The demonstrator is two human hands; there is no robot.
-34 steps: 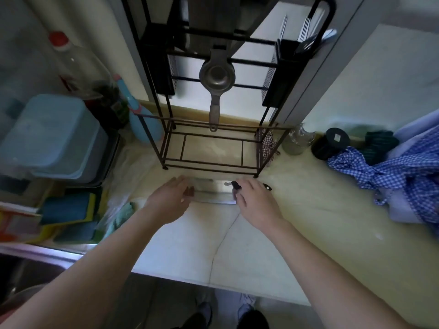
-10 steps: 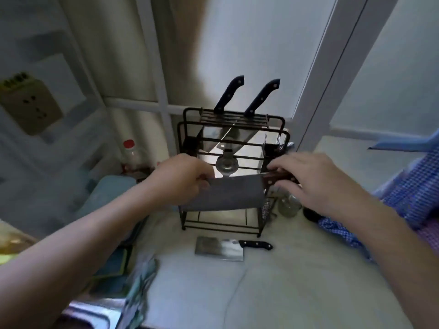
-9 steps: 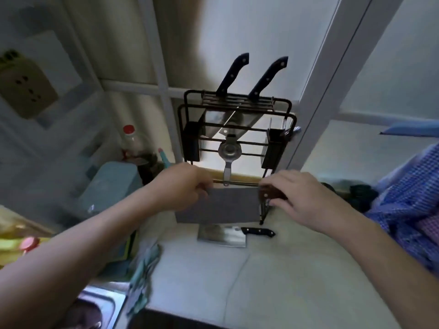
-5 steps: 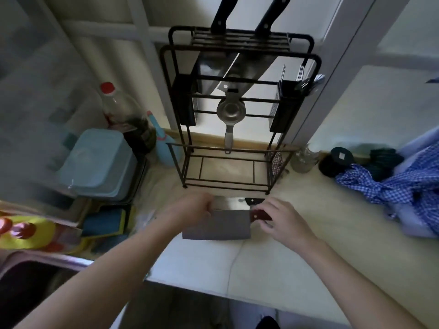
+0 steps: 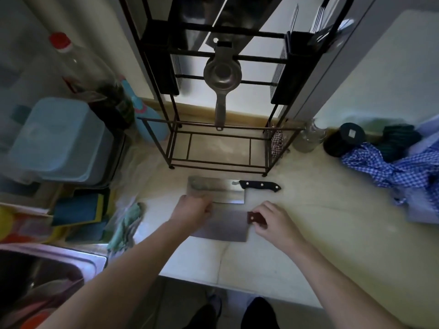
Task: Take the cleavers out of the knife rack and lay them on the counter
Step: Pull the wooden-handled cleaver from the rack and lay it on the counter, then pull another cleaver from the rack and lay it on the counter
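Second cleaver (image 5: 225, 225), brown-handled, low over or just touching counter (image 5: 308, 229) near front edge, blade flat, broad side up; can't tell if fully resting. Left hand (image 5: 192, 210) curled over blade's left end, fingers wrapped on its far edge, pinching it. Right hand (image 5: 273, 222) closed round brown handle (image 5: 255, 217), only handle's blade-end stub showing past fingers. First cleaver (image 5: 215, 192), black handle (image 5: 260, 185) pointing right, lying flat on counter just behind, its near edge partly under/behind left hand's knuckles & right beside second blade's far edge; overlap or touching, can't tell. Both blades roughly parallel, handles to right. Just behind those, knife rack (image 5: 221, 148), black wire frame, bottom shelf bare; more blades hanging up top, cropped by frame edge. Metal strainer-type ladle (image 5: 222, 74) hung at rack's centre, handle down. Black utensil holders on both rack sides, cutlery in right one (image 5: 323, 22). Left of rack: clear bottle w/ red cap (image 5: 71, 60), blue tub (image 5: 59, 141), sponges (image 5: 78, 207) below, crumpled green cloth (image 5: 126, 224) nr counter edge, steel sink (image 5: 47, 269) at lower left. Right of rack: small glass jar (image 5: 308, 138), black round lid thing (image 5: 344, 138), blue checked cloth (image 5: 392, 167) at far right. Person's shoes (image 5: 237, 312) visible below counter edge.
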